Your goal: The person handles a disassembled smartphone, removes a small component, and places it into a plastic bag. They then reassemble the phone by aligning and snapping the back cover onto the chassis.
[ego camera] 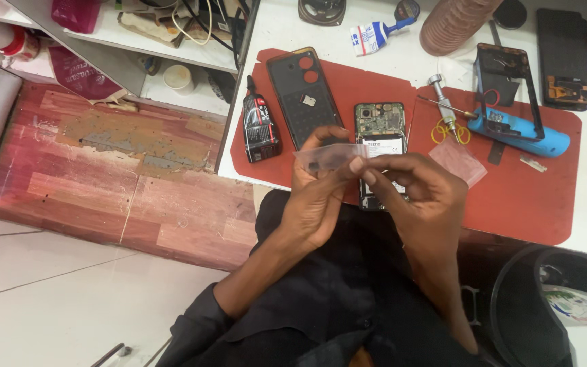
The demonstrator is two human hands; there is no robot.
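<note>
1. While both hands meet over the near edge of the red mat [524, 204], the left hand [317, 197] pinches a clear plastic strip [327, 158] between thumb and fingers, closed on its lower edge.
2. From the 3 o'clock side, the right hand [416, 194] closes thumb and forefinger on the same strip at its right end, so the strip spans between the two hands, held roughly level.
3. Directly behind the strip, toward 12 o'clock, lies an opened phone [380, 132] with its circuit board and battery exposed; the hands cover its lower part.
4. At 11 o'clock of the hands rests a black back cover [300, 92], face down, with a black glue tube [259, 126] just beside it at 9 o'clock.
5. At 2 o'clock, a small clear bag [458, 160] lies near the right hand.
6. Farther toward 2 o'clock sit a screwdriver [443, 102], a blue tool [524, 132] and a black phone frame [507, 85], well apart from the hands.
</note>
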